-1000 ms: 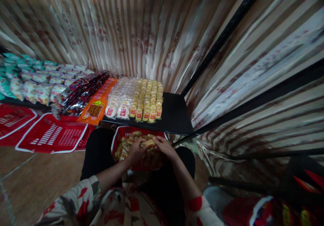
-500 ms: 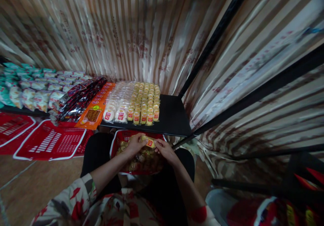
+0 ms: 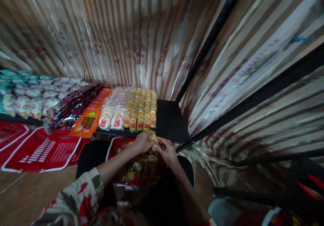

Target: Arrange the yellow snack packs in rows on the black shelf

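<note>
Between my two hands is a small yellow wrapped snack cake [image 3: 153, 140] with a red label, tilted upright. My left hand [image 3: 143, 141] grips its left side, and my right hand [image 3: 165, 150] pinches it from the right with thumb and fingers. Below them a red basket [image 3: 109, 151] with a white rim sits between my knees, holding many more of the yellow packs. Just beyond, rows of matching yellow snack cakes [image 3: 140, 109] stand on a black shelf [image 3: 168, 118], their labels facing me.
Left of the yellow rows lie white round packs [image 3: 111, 113], an orange snack bag [image 3: 88, 118], dark shiny packets [image 3: 76, 106] and white-and-green bags [image 3: 32, 96]. Red baskets [image 3: 48, 151] stand on the floor at left. Black frame bars [image 3: 243, 101] slant across the right side before a striped curtain [image 3: 141, 27].
Both hands have moved slightly right with the snack cake, which has turned from lying sideways to nearly upright. The camera view has shifted a little, so the shelf appears lower and further left.
</note>
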The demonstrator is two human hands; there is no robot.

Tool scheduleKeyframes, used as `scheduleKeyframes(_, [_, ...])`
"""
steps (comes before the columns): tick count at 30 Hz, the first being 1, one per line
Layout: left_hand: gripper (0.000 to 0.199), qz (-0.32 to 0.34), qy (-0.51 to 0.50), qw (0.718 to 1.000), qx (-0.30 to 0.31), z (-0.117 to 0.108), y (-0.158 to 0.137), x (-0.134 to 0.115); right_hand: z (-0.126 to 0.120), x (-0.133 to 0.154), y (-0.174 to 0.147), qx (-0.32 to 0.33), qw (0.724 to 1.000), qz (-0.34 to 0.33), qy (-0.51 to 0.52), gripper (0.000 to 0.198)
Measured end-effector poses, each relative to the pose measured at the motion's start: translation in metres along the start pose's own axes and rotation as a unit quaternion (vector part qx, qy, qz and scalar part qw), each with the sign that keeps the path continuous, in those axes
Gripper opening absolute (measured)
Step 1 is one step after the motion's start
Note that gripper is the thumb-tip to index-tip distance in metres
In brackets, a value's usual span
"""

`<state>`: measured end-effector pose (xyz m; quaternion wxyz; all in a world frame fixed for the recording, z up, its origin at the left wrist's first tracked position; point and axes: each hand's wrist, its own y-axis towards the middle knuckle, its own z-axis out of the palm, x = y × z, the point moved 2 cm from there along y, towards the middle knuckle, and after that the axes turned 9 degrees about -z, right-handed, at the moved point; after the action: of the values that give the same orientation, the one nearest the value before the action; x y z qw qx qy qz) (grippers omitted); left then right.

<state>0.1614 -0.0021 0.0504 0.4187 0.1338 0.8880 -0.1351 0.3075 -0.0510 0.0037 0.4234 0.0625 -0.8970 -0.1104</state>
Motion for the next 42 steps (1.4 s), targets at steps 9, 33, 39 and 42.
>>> scheduleKeyframes(9, [0.049, 0.021, -0.081, 0.990, -0.117, 0.012, -0.004, -0.005, 0.003, -0.017, 0.042, -0.099, 0.988, 0.094, 0.076, 0.040])
scheduleKeyframes(33, [0.052, 0.058, -0.029, 0.991, -0.115, 0.043, 0.017, 0.039, 0.031, -0.016, 0.068, -0.164, 0.985, 0.031, 0.043, 0.035])
scheduleKeyframes(39, [0.054, 0.082, 0.001, 0.987, -0.138, 0.048, 0.019, 0.048, 0.042, -0.025, 0.066, -0.196, 0.979, 0.014, 0.045, 0.035])
scheduleKeyframes(42, [0.056, 0.096, 0.013, 0.986, -0.133, 0.047, 0.019, 0.048, 0.044, -0.025, 0.065, -0.204, 0.978, 0.014, 0.047, 0.036])
